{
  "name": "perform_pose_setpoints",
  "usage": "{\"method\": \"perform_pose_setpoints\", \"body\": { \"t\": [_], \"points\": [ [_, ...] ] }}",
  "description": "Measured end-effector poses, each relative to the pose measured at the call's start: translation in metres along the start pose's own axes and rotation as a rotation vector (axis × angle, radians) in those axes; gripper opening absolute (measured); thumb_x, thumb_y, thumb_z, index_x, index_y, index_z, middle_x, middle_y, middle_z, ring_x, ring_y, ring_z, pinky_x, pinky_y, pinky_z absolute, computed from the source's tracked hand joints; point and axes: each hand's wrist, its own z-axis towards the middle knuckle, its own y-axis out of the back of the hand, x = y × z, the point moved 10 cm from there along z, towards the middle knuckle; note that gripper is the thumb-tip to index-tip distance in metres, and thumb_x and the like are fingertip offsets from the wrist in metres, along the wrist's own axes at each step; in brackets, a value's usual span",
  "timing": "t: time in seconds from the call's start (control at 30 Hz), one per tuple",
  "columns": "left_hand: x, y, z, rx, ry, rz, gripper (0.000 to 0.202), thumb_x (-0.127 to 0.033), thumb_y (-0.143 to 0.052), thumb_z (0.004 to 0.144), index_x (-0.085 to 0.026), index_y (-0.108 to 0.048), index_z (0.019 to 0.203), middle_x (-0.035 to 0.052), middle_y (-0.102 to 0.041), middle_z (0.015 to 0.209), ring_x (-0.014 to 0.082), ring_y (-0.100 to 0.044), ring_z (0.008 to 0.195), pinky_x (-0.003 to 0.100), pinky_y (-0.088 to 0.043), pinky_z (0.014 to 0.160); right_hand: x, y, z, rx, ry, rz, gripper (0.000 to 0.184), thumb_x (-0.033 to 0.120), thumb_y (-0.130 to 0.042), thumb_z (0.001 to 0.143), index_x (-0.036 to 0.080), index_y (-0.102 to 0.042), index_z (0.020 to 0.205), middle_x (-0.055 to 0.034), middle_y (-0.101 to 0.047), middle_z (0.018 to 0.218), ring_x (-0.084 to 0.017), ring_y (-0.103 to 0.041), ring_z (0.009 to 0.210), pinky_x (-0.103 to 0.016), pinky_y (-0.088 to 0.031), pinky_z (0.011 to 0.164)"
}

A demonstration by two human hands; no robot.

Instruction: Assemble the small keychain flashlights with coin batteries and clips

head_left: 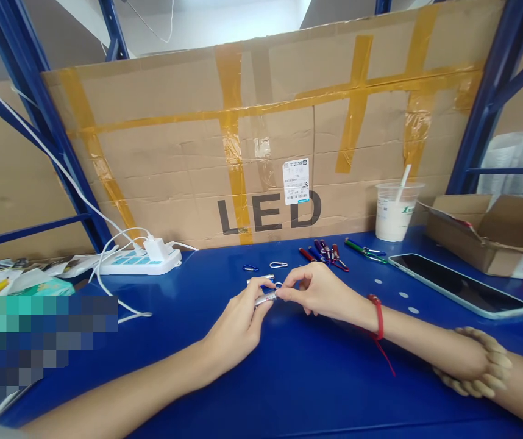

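My left hand [238, 323] pinches a small silver pen-shaped metal piece [265, 298] over the blue table [298, 378]. My right hand [320, 289], with a red string at its wrist, pinches the same piece's right end, where a small ring shows between the fingertips. Two small carabiner clips [278, 264] lie just behind the hands. A cluster of red, blue and green little pens with clips [328, 252] lies further back to the right.
A taped cardboard sheet marked LED [270, 152] stands behind the table. A white power strip with charger [145, 259] sits at left, a plastic cup with straw [396, 213] and a phone [460, 285] at right, beside an open carton [485, 235]. Blue rack posts flank both sides.
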Motion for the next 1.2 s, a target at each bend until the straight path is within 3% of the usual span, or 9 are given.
{"method": "perform_pose_setpoints", "body": {
  "t": [0.17,0.27,0.6,0.73,0.9,1.07,1.2],
  "points": [
    [-0.009,0.000,-0.004,-0.013,-0.083,0.154,0.022,-0.020,-0.036,0.088,-0.023,-0.041,0.109,0.0024,-0.063,0.086,0.0192,-0.058,0.087,0.030,-0.043,0.075,-0.010,-0.014,-0.005,0.078,-0.118,0.083,0.029,0.040,-0.063,0.070,0.013,-0.060,0.061,0.0033,-0.051,0.042,-0.009,-0.051,0.035,-0.017,-0.041,0.035],
    [-0.019,0.000,-0.007,-0.008,-0.169,0.204,0.021,-0.016,-0.035,0.089,-0.023,-0.042,0.107,0.0024,-0.065,0.091,0.0180,-0.059,0.087,0.031,-0.040,0.077,-0.015,-0.022,-0.010,0.137,-0.227,0.169,0.027,0.037,-0.064,0.070,0.013,-0.058,0.060,0.0044,-0.051,0.039,-0.007,-0.050,0.033,-0.015,-0.039,0.034],
    [-0.042,0.001,-0.015,-0.071,-0.383,0.385,0.026,-0.013,-0.030,0.091,-0.020,-0.044,0.112,0.0049,-0.066,0.092,0.0159,-0.059,0.073,0.028,-0.037,0.065,-0.019,-0.037,-0.021,0.295,-0.434,0.512,0.019,0.025,-0.061,0.074,0.009,-0.066,0.066,0.0007,-0.058,0.054,0.001,-0.030,0.034,-0.011,-0.029,0.032],
    [-0.034,0.007,-0.011,-0.110,-0.315,0.312,0.029,-0.016,-0.034,0.090,-0.019,-0.040,0.119,0.0060,-0.066,0.102,0.0164,-0.060,0.082,0.029,-0.041,0.073,-0.021,-0.038,-0.019,0.317,-0.477,0.579,0.023,0.029,-0.063,0.075,0.009,-0.063,0.064,0.0036,-0.051,0.050,0.001,-0.028,0.035,-0.010,-0.026,0.032],
    [-0.020,0.010,-0.006,-0.108,-0.178,0.226,0.029,-0.020,-0.035,0.091,-0.022,-0.046,0.117,0.0038,-0.064,0.108,0.0166,-0.060,0.085,0.029,-0.044,0.078,-0.023,-0.039,-0.017,0.319,-0.501,0.682,0.025,0.031,-0.065,0.075,0.010,-0.060,0.064,0.0050,-0.048,0.052,0.002,-0.029,0.036,-0.009,-0.025,0.032],
    [-0.013,0.012,-0.003,-0.131,-0.119,0.186,0.034,-0.022,-0.036,0.090,-0.022,-0.048,0.122,0.0045,-0.068,0.094,0.0189,-0.060,0.086,0.031,-0.044,0.080,-0.027,-0.043,-0.017,0.341,-0.525,0.766,0.027,0.036,-0.070,0.070,0.011,-0.061,0.071,0.0041,-0.052,0.062,0.003,-0.030,0.037,-0.007,-0.026,0.032],
    [-0.006,0.012,-0.001,-0.134,-0.072,0.124,0.033,-0.025,-0.035,0.090,-0.022,-0.052,0.118,0.0041,-0.066,0.083,0.0186,-0.058,0.079,0.030,-0.044,0.076,-0.027,-0.037,-0.015,0.277,-0.497,0.640,0.032,0.042,-0.069,0.070,0.010,-0.061,0.070,0.0040,-0.051,0.060,0.003,-0.030,0.036,-0.008,-0.029,0.031]
  ]
}}
